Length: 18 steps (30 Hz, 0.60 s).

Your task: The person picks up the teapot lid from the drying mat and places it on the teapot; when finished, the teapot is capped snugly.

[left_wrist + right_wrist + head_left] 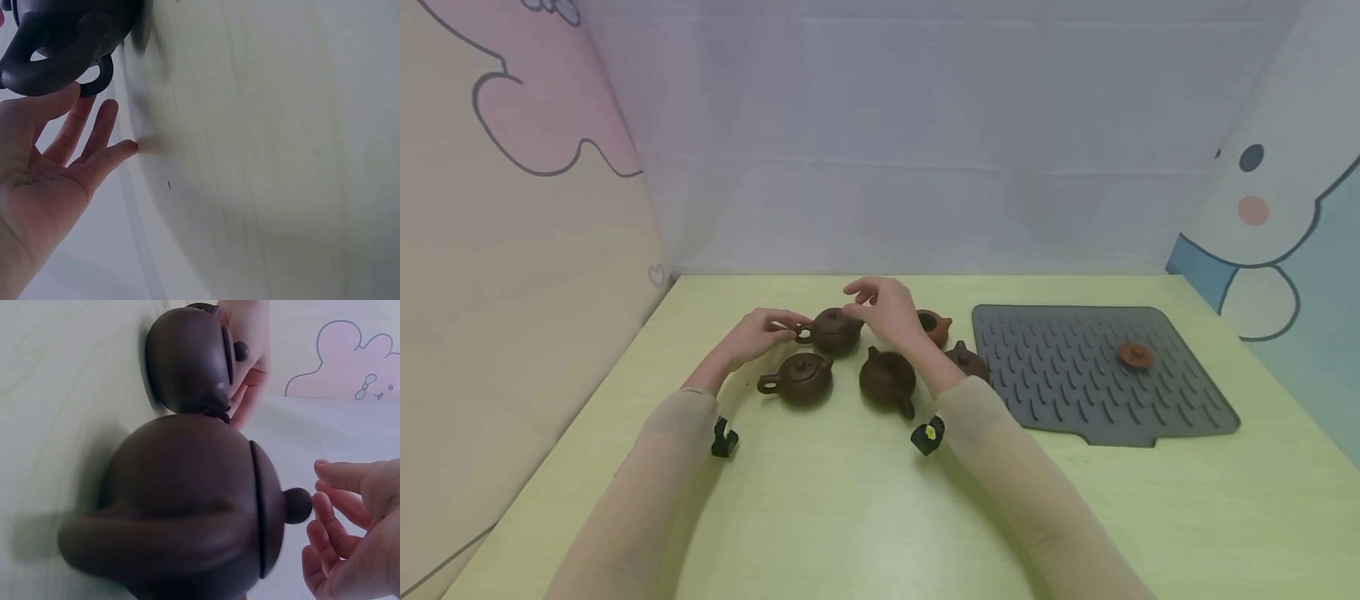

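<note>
In the head view my left hand (pixel 760 336) pinches the ring handle of a dark brown lidded teapot (pixel 835 332) at the back left. The left wrist view shows thumb and finger at that handle (pixel 100 78), the other fingers spread. My right hand (pixel 883 310), fingers loosely bent, hovers beside this teapot's spout side and holds nothing. Nearer me stand two more dark teapots, one at the left (pixel 805 380) and one in the middle (pixel 887 380). The middle pot's round knob (pixel 298 505) appears near my right fingers in the right wrist view; contact cannot be told.
Behind my right wrist stand a lidless orange-brown teapot (pixel 936 329) and another dark teapot (pixel 968 363), both partly hidden. A ridged grey mat (pixel 1045 392) lies at the right, with a reddish-brown lid (pixel 1136 357) on it. Cloth walls enclose the pale table (pixel 820 500).
</note>
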Available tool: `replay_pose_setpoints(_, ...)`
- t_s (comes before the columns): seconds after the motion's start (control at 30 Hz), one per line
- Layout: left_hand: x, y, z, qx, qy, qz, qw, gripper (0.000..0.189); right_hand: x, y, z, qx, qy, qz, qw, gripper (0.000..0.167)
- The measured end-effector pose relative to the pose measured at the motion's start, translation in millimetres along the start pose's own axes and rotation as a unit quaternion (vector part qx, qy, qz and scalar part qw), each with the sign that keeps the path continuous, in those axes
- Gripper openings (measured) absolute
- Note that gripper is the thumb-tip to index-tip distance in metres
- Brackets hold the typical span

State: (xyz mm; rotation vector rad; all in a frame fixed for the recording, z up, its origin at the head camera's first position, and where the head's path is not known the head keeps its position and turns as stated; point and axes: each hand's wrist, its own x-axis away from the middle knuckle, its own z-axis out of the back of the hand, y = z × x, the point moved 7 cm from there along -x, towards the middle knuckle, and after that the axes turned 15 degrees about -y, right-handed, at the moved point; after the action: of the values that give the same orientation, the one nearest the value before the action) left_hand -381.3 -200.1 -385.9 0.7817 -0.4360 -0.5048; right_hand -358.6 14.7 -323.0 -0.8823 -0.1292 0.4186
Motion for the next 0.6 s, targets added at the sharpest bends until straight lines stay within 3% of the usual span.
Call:
replay_pose_setpoints(0.33,-0.5,1.5,-0.8,-0.007,0.004,0.004,1.0000,0.035,26.4,-9.3,25.4,0.004,0.033,0.044,0.9985,0.025)
replay_pose_setpoints(0.6,-2.4,7.3,-1.3,-0.054,0.025,0.016,0.9981,0.039,47.4,-9.4,42.1,0.009,0.049,0.076,0.9959,0.026)
